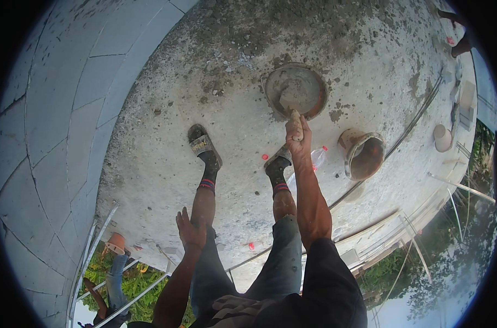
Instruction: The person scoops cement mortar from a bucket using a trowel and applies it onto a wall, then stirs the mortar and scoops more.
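Observation:
My right hand [296, 136] is closed round the pale, dirt-smeared handle of a trowel [292, 99], whose mortar-coated blade is in a wide round bucket [320, 94] with grey mortar in it. My left hand [191, 227] is open with fingers apart, above my left leg, holding nothing. Beside my right forearm lie a clear plastic bottle [318, 157] and a small red cap [265, 157]. A second bucket [359, 164], tilted in appearance and stained inside, stands to the right.
A grey block wall [57, 147] curves along the left. Long rods [418, 112] lie on the rough concrete floor [150, 164]. A pale bucket [442, 138] sits far right. Another person's jean-clad leg [117, 279] shows beside metal poles at lower left; another person [459, 44] is at upper right.

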A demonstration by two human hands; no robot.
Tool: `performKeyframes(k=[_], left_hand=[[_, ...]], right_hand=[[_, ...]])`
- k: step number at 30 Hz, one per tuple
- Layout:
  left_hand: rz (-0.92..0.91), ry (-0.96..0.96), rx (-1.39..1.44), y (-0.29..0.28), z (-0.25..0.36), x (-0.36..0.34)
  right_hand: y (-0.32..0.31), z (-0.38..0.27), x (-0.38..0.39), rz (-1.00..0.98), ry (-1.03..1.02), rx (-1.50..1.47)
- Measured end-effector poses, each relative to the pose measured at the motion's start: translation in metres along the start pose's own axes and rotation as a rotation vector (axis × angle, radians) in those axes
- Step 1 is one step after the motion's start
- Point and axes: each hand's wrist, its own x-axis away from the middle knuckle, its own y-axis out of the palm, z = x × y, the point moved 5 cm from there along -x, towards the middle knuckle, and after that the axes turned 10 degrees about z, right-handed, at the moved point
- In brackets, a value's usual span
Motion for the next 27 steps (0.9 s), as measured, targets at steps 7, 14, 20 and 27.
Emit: performKeyframes(k=[7,14,20,27], left_hand=[[0.041,0.044,-0.013,-0.005,0.010,0.000],[0.043,0.065,-0.016,0.005,0.021,0.002],[0.051,0.063,-0.023,0.005,0.019,0.009],[0.050,0.035,-0.065,0.003,0.022,0.010]], right_hand=[[0.041,-0.042,0.041,0.278,-0.575,0.958],[0.066,-0.048,0.011,0.616,-1.318,2.507],[0.010,-0.015,0.016,0.746,-1.261,2.369],[0.004,-0.031,0.076,0.370,-1.096,2.650]])
